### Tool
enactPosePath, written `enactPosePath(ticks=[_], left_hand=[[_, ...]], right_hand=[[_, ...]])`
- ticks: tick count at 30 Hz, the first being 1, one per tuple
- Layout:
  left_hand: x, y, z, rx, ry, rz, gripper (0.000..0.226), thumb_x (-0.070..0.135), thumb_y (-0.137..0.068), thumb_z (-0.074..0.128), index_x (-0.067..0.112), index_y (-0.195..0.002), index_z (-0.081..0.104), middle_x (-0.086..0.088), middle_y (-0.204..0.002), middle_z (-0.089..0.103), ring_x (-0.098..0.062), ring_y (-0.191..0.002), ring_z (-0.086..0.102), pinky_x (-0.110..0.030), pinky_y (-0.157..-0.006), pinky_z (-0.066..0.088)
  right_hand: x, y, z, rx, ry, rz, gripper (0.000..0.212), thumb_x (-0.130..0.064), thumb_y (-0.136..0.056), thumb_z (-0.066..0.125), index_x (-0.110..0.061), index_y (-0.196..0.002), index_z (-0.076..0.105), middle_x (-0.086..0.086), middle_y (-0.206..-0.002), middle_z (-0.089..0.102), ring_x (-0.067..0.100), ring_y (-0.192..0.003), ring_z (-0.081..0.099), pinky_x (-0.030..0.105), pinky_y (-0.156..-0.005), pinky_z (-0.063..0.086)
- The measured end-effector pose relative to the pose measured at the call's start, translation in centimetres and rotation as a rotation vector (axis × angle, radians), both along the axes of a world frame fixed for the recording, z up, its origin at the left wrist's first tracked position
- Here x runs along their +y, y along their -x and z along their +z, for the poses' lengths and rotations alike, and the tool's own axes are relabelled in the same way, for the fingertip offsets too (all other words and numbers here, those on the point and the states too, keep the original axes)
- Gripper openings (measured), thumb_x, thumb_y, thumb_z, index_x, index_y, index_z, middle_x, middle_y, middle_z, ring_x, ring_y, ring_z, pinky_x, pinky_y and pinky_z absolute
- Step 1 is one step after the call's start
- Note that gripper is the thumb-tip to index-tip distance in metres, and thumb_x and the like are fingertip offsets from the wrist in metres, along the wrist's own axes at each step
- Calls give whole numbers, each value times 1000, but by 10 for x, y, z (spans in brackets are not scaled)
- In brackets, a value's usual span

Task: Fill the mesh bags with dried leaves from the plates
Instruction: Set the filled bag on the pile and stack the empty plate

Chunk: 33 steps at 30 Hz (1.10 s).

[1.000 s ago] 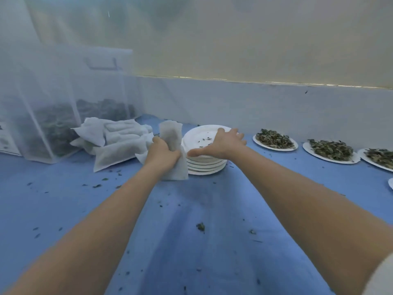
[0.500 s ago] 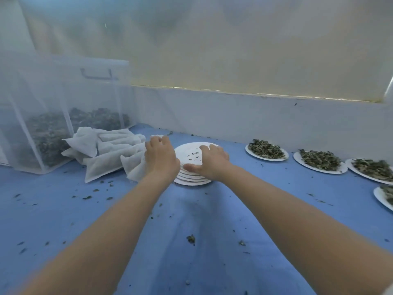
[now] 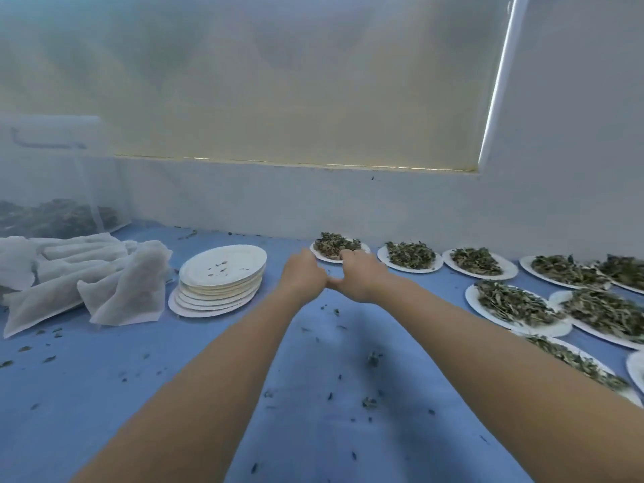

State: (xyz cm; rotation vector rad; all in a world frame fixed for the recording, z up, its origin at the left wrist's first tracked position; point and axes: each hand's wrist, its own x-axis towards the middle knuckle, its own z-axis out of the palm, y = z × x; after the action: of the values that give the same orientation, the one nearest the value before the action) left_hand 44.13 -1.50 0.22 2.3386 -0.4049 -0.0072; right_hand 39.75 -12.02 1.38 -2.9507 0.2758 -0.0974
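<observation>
A: Step in hand: reaching for the next full plate (image 3: 339, 248). Both arms stretched forward over the blue cloth (image 3: 104, 378), left hand (image 3: 304, 275) and right hand (image 3: 359, 278) side by side, thumbs touching, fingertips at the near rim of that plate.

B: Closed on the rim yet?

A: Cannot tell. Fingers seen from behind, bent toward the rim; contact hidden by the knuckles. Nothing carried in either hand.

B: Location of bags and leaves?

A: Mesh bags (image 3: 87, 277) heaped far left, limp, none in hand. Stack of emptied plates (image 3: 219, 280) just right of the heap, a few crumbs on top. Dried leaves (image 3: 411, 254) piled on a row of plates running right, more plates nearer on the right side.

B: Next move, by judgement?

A: Probably a two-handed hold on the rim, level lift, carry left toward the bags. Light, loose load; tilt likely to spill more flakes onto the cloth. One hand then needed free to open a bag.
</observation>
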Motion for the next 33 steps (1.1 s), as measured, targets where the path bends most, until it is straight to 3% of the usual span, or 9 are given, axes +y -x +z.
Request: enactPosePath(ticks=[3, 6, 9, 12, 14, 19, 23, 27, 33], left_hand=[[-33, -25, -28, 144, 136, 77, 32, 6, -92, 37, 8, -123, 46, -8, -106, 49, -20, -84, 49, -31, -66, 41], [-56, -60, -44, 271, 312, 153, 41, 2, -91, 41, -2, -132, 41, -20, -127, 51, -33, -107, 56, -39, -86, 47], [-70, -96, -48, 319, 425, 209, 34, 0, -91, 41, -8, -124, 45, -24, -123, 54, -36, -111, 56, -40, -90, 49], [-77, -125, -46, 371, 414, 286, 22, 3, -94, 34, -2, -112, 43, -12, -94, 52, -27, -76, 57, -23, -56, 40], [-80, -142, -46, 356, 364, 304, 32, 4, -94, 32, 1, -124, 40, -7, -77, 41, -19, -56, 45, -21, -50, 32], [-84, -158, -42, 362, 347, 273, 28, 4, -96, 33, 5, -123, 42, -8, -66, 36, -18, -57, 42, -21, -46, 24], [-83, -158, -42, 378, 438, 328, 10, 5, -94, 39, 6, -85, 41, -10, -83, 44, -23, -73, 47, -23, -54, 37], [-74, -149, -42, 357, 573, 288, 52, -3, -89, 41, 7, -139, 31, -12, -130, 43, -33, -108, 55, -38, -88, 49], [-50, -85, -24, 499, 955, 250, 67, -21, -86, 40, 11, -144, 26, -6, -144, 36, -35, -109, 56, -33, -74, 51]], right_hand=[[-32, -18, -24, 27, -107, -44, 65, -61, -87, 47, -6, -121, 42, 12, -118, 50, 30, -109, 47, 37, -83, 40], [-59, -43, -39, 27, -219, -95, 61, -55, -89, 50, -1, -117, 45, 8, -90, 59, 22, -89, 50, 28, -66, 39], [-79, -69, -42, -15, -280, -180, 46, -48, -91, 52, -6, -76, 43, 3, -67, 41, 21, -68, 41, 28, -53, 27], [-94, -101, -48, -43, -409, -212, 51, -49, -86, 59, -2, -105, 53, 12, -96, 53, 29, -105, 51, 29, -71, 39], [-99, -121, -56, -41, -470, -259, 60, -58, -77, 65, -9, -109, 50, 13, -107, 50, 32, -123, 43, 33, -88, 39], [-89, -153, -76, -99, -344, -380, 104, -73, -58, 70, -8, -132, 37, 8, -133, 46, 30, -129, 31, 39, -100, 27], [-80, -158, -83, -233, -365, -452, 99, -67, -58, 73, -6, -128, 40, 7, -126, 53, 30, -126, 34, 37, -101, 29], [-73, -140, -77, -326, -392, -439, 105, -65, -57, 75, -6, -133, 34, 8, -134, 47, 28, -130, 26, 36, -103, 26], [-54, -82, -51, -371, -367, -399, 109, -72, -56, 72, -8, -135, 33, 4, -136, 46, 28, -125, 30, 36, -100, 29]])
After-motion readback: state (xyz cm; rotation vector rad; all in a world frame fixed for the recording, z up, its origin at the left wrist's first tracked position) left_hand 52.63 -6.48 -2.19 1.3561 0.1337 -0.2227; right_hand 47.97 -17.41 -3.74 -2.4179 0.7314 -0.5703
